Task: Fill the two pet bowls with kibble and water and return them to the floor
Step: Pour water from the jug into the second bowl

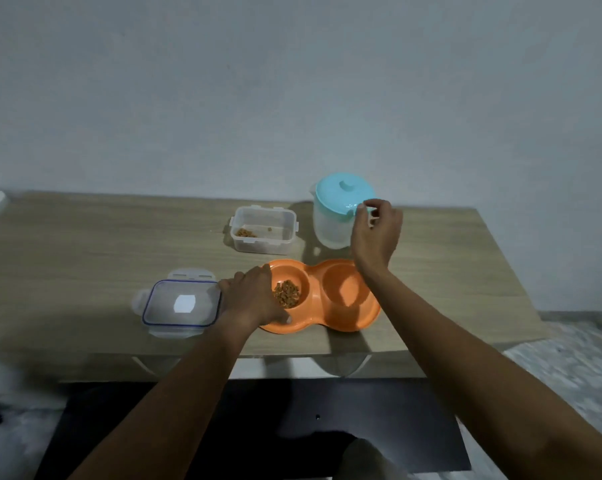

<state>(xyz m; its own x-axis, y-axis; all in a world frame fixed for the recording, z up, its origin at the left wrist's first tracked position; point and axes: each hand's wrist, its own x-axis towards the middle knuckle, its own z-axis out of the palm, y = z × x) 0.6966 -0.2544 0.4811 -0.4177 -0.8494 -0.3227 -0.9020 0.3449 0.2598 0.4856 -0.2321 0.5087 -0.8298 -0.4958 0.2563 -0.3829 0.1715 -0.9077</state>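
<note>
While left hand (254,299) steadies feeder (348,317), right hand (375,233) nears pitcher (334,220).

We cannot see the handle of the translucent plastic pitcher with the turquoise lid (337,216), since the right hand (375,233) covers it, nor whether that hand grips anything. Just in front of the pitcher, the left hand (254,299) hides the left rim of the orange plastic double bowl (341,317).

1. No readable text, brand, number or sign is showing anywhere in the head view.
2. The container lid (181,303) is carrying only a blank white patch, which may be a glare or a label; nothing is legible on it.
</note>
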